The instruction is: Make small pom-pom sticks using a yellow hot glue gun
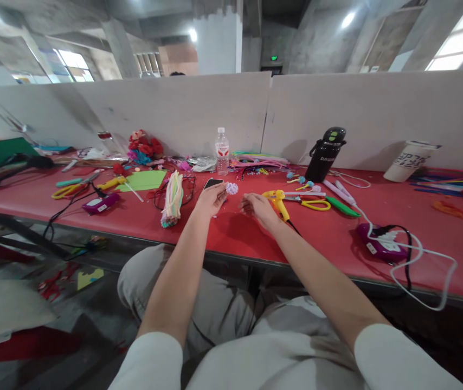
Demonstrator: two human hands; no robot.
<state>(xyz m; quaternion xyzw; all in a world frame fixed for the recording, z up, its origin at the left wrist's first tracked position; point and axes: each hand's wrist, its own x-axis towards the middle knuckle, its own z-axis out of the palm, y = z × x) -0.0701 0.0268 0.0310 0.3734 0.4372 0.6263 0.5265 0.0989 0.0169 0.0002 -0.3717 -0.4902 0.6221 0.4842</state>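
Observation:
My left hand (pixel 211 199) pinches a small lilac flower (pixel 232 188), fluffy and pipe-cleaner-like, above the red table. Across a gap to the flower's right is my right hand (pixel 259 209), its fingers loosely bent and apart, with nothing visible in them. Just beyond it lies a yellow glue gun (pixel 279 203). A dark phone (pixel 213 182) is partly behind my left hand. Left of that hand rests a tied bundle of pale pipe cleaners (pixel 173 194). Yellow-handled scissors (pixel 316 205) lie right of the glue gun.
A water bottle (pixel 222 153), a black flask (pixel 326 155) and a white cup (pixel 410 161) stand along the partition (pixel 166 105). Purple power strips (pixel 381 242) with cables lie at right and left. Green sheets (pixel 144 180) and a second glue gun (pixel 111 183) are left.

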